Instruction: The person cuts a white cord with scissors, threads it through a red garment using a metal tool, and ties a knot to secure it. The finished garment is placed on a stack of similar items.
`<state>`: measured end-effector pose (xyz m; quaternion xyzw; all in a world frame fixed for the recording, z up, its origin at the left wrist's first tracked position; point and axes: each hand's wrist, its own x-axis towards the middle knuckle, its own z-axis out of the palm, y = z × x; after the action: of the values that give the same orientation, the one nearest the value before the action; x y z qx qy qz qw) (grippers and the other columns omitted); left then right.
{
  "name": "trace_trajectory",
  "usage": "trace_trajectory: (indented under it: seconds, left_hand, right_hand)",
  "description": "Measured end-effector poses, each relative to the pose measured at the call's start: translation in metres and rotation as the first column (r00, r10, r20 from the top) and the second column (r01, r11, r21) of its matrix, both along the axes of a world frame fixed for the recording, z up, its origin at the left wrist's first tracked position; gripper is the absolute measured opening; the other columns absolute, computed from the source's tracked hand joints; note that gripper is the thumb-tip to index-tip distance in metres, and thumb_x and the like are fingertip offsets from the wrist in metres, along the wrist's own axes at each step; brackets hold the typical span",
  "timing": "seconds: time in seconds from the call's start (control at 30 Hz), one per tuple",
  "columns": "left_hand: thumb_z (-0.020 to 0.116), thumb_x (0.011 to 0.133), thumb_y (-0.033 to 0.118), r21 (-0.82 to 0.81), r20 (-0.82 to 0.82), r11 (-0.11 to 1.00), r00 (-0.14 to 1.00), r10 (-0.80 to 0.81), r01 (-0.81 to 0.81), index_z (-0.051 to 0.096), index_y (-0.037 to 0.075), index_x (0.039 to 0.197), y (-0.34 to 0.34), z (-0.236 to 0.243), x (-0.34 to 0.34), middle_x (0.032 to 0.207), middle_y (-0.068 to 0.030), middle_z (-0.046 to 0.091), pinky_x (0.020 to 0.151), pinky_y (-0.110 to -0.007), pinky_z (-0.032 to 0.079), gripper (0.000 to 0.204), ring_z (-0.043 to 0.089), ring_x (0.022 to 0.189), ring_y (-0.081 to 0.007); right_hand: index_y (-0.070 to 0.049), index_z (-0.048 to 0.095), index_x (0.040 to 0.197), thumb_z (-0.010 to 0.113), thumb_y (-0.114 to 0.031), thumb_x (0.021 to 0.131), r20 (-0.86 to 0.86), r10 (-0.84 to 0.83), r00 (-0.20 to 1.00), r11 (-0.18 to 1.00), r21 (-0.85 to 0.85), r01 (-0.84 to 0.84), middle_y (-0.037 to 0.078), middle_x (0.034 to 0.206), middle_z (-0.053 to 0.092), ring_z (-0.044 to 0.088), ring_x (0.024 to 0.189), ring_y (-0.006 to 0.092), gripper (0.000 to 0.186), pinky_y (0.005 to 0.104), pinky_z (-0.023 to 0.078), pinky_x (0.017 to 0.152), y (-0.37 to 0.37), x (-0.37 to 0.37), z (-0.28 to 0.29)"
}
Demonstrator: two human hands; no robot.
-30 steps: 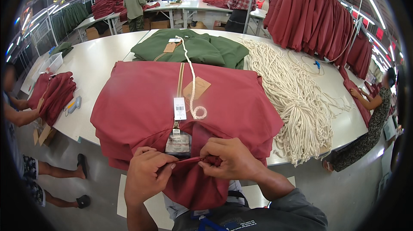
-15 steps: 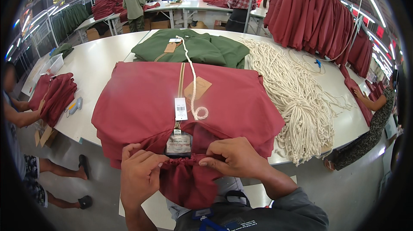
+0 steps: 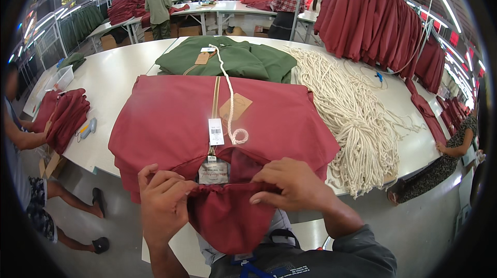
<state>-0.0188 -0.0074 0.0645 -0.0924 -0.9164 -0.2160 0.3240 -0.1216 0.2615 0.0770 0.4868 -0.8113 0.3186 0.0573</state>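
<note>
A maroon zip jacket [image 3: 155,123] lies on a stack of folded ones at the table's near edge. Its hood [image 3: 230,221] hangs toward me over that edge. My left hand [image 3: 164,200] pinches the left end of the hood's rim. My right hand [image 3: 292,185] is at the right end of the rim, thumb below and fingers above the fabric. The rim is stretched flatly between them. A white cord [image 3: 230,97] with a curled end lies along the zip, beside a white tag [image 3: 216,131] and a brown tag [image 3: 236,107]. A neck label [image 3: 213,172] shows inside the collar.
Folded green garments [image 3: 222,58] lie behind the stack. A heap of cream cords [image 3: 357,133] spreads to its right. Maroon garments hang on a rail [image 3: 370,29] at the far right. Co-workers stand at the left [image 3: 23,143] and right [image 3: 455,148] with maroon garments.
The gathered hood rim has been pulled out smoother and wider between my hands. My left hand has shifted slightly left; the right hand's fingers have loosened. The view has moved slightly.
</note>
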Motion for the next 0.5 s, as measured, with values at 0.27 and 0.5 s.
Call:
trace_trajectory:
  seconds: [0.27,0.5]
  left_hand:
    - [0.068,0.072,-0.003,-0.025,-0.044,0.999,0.999,0.020,-0.021,0.073,0.008,0.083,-0.007,-0.001,0.001,0.077,-0.0007,0.071,0.110,-0.048,0.034,0.017,0.066,0.091,-0.0182]
    - [0.068,0.072,-0.002,0.017,-0.036,0.999,0.998,0.050,-0.050,0.073,0.008,0.082,-0.007,-0.006,-0.002,0.076,0.0001,0.071,0.114,-0.049,0.033,0.016,0.064,0.093,-0.0186]
  right_hand:
    - [-0.010,0.069,0.092,0.074,-0.032,0.092,0.103,-0.003,0.995,0.997,0.072,-0.004,0.007,0.075,0.064,0.064,0.071,0.0290,0.023,0.0400,0.049,0.061,-0.004,0.002,-0.006]
    - [-0.009,0.069,0.095,0.078,-0.029,0.090,0.095,-0.059,0.994,0.994,0.102,0.049,0.006,0.080,0.065,0.065,0.070,0.0263,0.023,0.0367,0.050,0.061,0.004,0.001,0.002]
